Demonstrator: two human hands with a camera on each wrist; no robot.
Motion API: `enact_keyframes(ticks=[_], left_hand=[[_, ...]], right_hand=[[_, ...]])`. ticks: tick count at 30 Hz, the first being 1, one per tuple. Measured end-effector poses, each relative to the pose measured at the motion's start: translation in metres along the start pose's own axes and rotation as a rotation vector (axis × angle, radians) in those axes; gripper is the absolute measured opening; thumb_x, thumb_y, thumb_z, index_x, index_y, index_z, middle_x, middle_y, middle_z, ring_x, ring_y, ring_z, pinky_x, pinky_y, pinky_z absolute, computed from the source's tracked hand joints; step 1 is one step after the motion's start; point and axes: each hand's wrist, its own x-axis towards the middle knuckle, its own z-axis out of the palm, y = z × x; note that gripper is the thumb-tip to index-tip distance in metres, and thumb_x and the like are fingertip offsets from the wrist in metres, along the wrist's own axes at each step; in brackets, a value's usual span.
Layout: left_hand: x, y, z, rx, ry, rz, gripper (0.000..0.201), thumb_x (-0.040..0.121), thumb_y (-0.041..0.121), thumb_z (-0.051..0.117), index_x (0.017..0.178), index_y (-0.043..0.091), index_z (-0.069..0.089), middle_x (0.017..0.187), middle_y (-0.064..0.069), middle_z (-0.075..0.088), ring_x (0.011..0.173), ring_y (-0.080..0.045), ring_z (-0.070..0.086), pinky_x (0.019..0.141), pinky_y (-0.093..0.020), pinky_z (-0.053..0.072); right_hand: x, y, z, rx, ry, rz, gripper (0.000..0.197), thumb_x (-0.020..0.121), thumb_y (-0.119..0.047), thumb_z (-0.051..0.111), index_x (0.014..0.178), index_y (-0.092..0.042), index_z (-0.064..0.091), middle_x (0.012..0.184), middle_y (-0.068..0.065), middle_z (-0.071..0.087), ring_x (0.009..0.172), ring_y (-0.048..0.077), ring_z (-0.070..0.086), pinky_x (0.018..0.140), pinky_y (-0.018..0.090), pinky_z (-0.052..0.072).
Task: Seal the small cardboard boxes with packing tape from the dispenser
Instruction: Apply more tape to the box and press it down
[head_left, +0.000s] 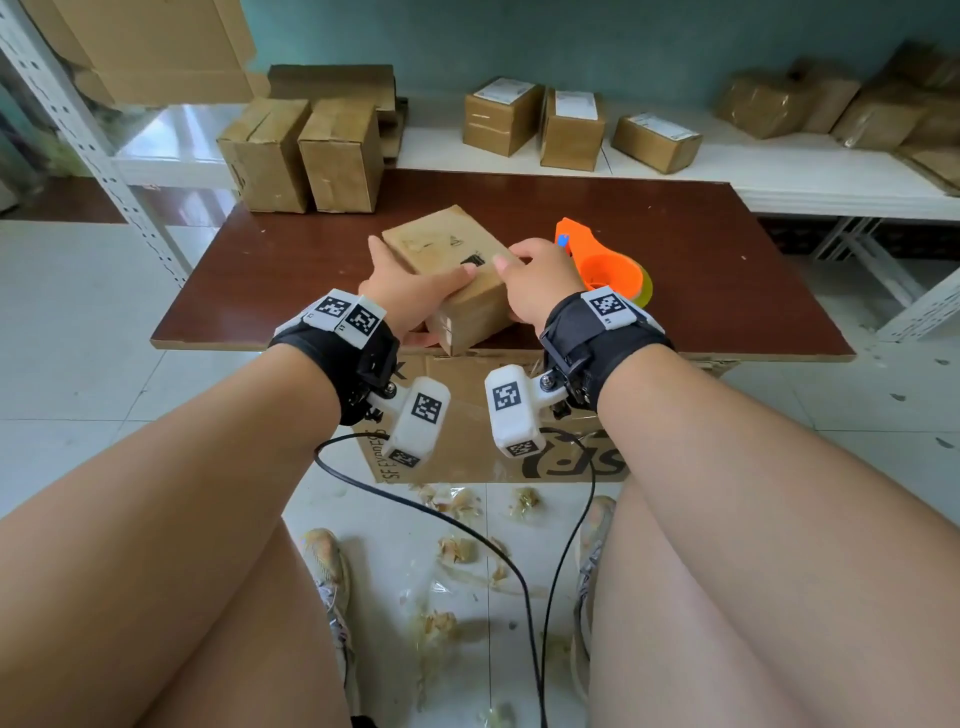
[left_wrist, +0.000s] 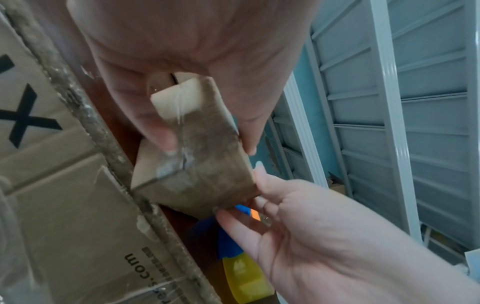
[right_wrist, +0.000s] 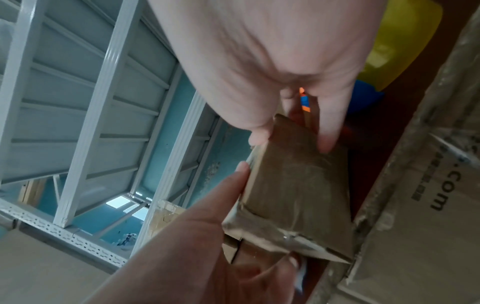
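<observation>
A small cardboard box (head_left: 447, 244) lies at an angle near the front middle of the brown table (head_left: 727, 270), its near end sticking out over the table edge. My left hand (head_left: 415, 291) grips that near end, thumb on top and fingers underneath. The right hand (head_left: 524, 270) pinches the box's right edge. In the left wrist view the box (left_wrist: 207, 164) sits between thumb and fingers, old tape on its end. The right wrist view shows my thumb and a finger spanning the box (right_wrist: 298, 185). The orange tape dispenser (head_left: 602, 260) rests just right of my right hand, untouched.
Two upright boxes (head_left: 301, 156) stand at the table's back left. Labelled boxes (head_left: 571, 130) sit on the white shelf (head_left: 779, 176) behind. A big printed carton (head_left: 493, 441) is under the table's front edge. A metal rack post (head_left: 78, 130) rises at left. Tape scraps (head_left: 452, 551) litter the floor.
</observation>
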Motion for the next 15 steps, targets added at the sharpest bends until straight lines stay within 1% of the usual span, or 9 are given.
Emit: enact_keyframes(ticks=[1, 2, 3, 4, 7, 9, 11, 13, 15], left_hand=[[0.001, 0.002, -0.001, 0.089, 0.022, 0.001, 0.15, 0.047, 0.071, 0.095, 0.163, 0.045, 0.004, 0.154, -0.008, 0.044, 0.132, -0.035, 0.058, 0.084, -0.056, 0.065], [0.001, 0.003, -0.002, 0.198, 0.073, 0.011, 0.158, 0.046, 0.075, 0.094, 0.166, 0.041, -0.004, 0.163, -0.009, 0.031, 0.144, -0.037, 0.046, 0.099, -0.059, 0.059], [0.0, 0.005, -0.004, 0.29, 0.127, 0.039, 0.159, 0.049, 0.077, 0.093, 0.168, 0.032, -0.002, 0.168, -0.009, 0.022, 0.151, -0.036, 0.036, 0.111, -0.059, 0.05], [0.002, 0.006, -0.006, 0.329, 0.18, 0.07, 0.154, 0.05, 0.079, 0.092, 0.168, 0.023, 0.009, 0.168, -0.008, 0.023, 0.152, -0.034, 0.035, 0.117, -0.057, 0.044], [0.006, 0.002, -0.015, 0.147, 0.233, 0.115, 0.126, 0.048, 0.072, 0.097, 0.145, 0.014, 0.04, 0.141, -0.004, 0.052, 0.127, -0.024, 0.057, 0.105, -0.047, 0.055], [0.01, -0.004, -0.021, 0.032, 0.248, 0.085, 0.112, 0.05, 0.069, 0.098, 0.135, 0.014, 0.049, 0.126, -0.001, 0.062, 0.112, -0.018, 0.063, 0.098, -0.041, 0.057], [0.01, -0.007, -0.027, -0.04, 0.281, 0.072, 0.102, 0.054, 0.069, 0.096, 0.13, 0.014, 0.055, 0.12, -0.001, 0.065, 0.106, -0.018, 0.064, 0.096, -0.039, 0.057], [0.01, -0.008, -0.03, -0.071, 0.302, 0.073, 0.095, 0.058, 0.069, 0.094, 0.127, 0.015, 0.056, 0.118, -0.001, 0.064, 0.106, -0.019, 0.064, 0.094, -0.038, 0.056], [0.01, -0.009, -0.031, -0.063, 0.3, 0.09, 0.091, 0.063, 0.071, 0.09, 0.127, 0.016, 0.057, 0.12, -0.001, 0.063, 0.108, -0.021, 0.062, 0.091, -0.037, 0.053]], right_hand=[[0.001, 0.0, -0.001, 0.013, 0.009, -0.016, 0.031, 0.108, -0.025, 0.055, 0.136, -0.016, 0.066, 0.137, 0.008, 0.064, 0.123, 0.033, 0.063, 0.105, 0.047, 0.053], [0.001, 0.001, -0.003, 0.011, 0.019, -0.023, 0.031, 0.109, -0.02, 0.054, 0.137, -0.017, 0.066, 0.141, 0.007, 0.063, 0.126, 0.03, 0.062, 0.108, 0.042, 0.051], [-0.001, 0.0, -0.005, -0.007, 0.023, -0.021, 0.033, 0.108, -0.019, 0.055, 0.14, -0.017, 0.065, 0.147, 0.005, 0.06, 0.131, 0.027, 0.059, 0.11, 0.037, 0.047], [-0.002, -0.001, -0.006, -0.026, 0.018, -0.01, 0.037, 0.108, -0.022, 0.055, 0.144, -0.018, 0.061, 0.152, 0.004, 0.056, 0.137, 0.025, 0.055, 0.113, 0.034, 0.044], [-0.005, -0.001, -0.008, -0.101, -0.07, 0.038, 0.054, 0.108, -0.04, 0.055, 0.155, -0.015, 0.047, 0.155, 0.007, 0.052, 0.138, 0.03, 0.054, 0.113, 0.042, 0.045], [-0.009, 0.0, -0.008, -0.135, -0.144, 0.064, 0.061, 0.105, -0.05, 0.056, 0.151, -0.012, 0.044, 0.143, 0.01, 0.058, 0.124, 0.033, 0.062, 0.101, 0.044, 0.056], [-0.013, 0.003, -0.006, -0.028, -0.238, 0.115, 0.072, 0.098, -0.056, 0.065, 0.15, -0.011, 0.041, 0.135, 0.005, 0.057, 0.116, 0.029, 0.066, 0.093, 0.042, 0.062], [-0.018, 0.004, -0.002, 0.059, -0.276, 0.093, 0.08, 0.088, -0.061, 0.074, 0.147, -0.017, 0.043, 0.134, 0.002, 0.058, 0.114, 0.026, 0.067, 0.095, 0.044, 0.062], [-0.018, 0.004, 0.003, 0.035, -0.262, 0.009, 0.081, 0.084, -0.061, 0.074, 0.149, -0.021, 0.044, 0.138, 0.002, 0.061, 0.116, 0.025, 0.067, 0.101, 0.047, 0.058]])
